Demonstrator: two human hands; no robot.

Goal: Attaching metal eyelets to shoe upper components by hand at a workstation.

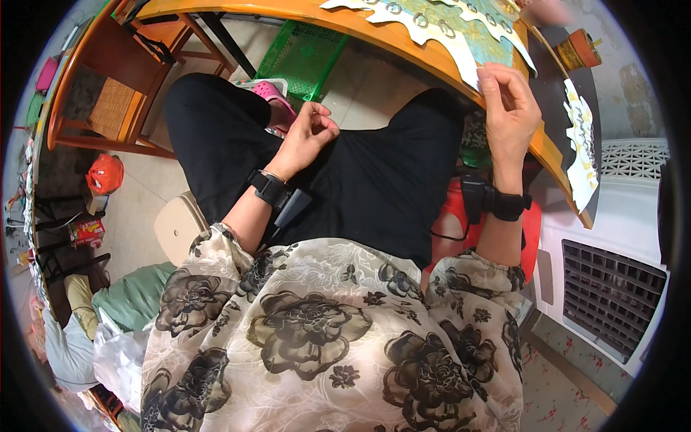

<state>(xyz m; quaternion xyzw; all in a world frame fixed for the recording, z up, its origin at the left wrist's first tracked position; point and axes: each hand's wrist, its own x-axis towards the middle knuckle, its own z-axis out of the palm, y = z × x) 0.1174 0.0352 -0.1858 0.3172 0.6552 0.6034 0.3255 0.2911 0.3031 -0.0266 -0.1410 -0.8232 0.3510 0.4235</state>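
Observation:
My right hand [512, 115] is raised at the edge of the orange wooden table [403, 42], its thumb and fingertips drawn together. Anything between them is too small to make out. Close by its thumb lies the pointed end of a white jagged-edged strip [461, 56], which carries small dark rings. A second white jagged strip [497, 29] lies farther back on the table. Over my lap, my left hand [306, 140] has its fingers curled into a pinch. What they hold, if anything, cannot be seen.
Another white jagged piece [581, 155] hangs at the table's right edge, below a spool of orange-brown thread [576, 52]. A green plastic basket [302, 56] is under the table. A wooden chair [108, 86] stands left; a white appliance with a dark grille [612, 288] stands right.

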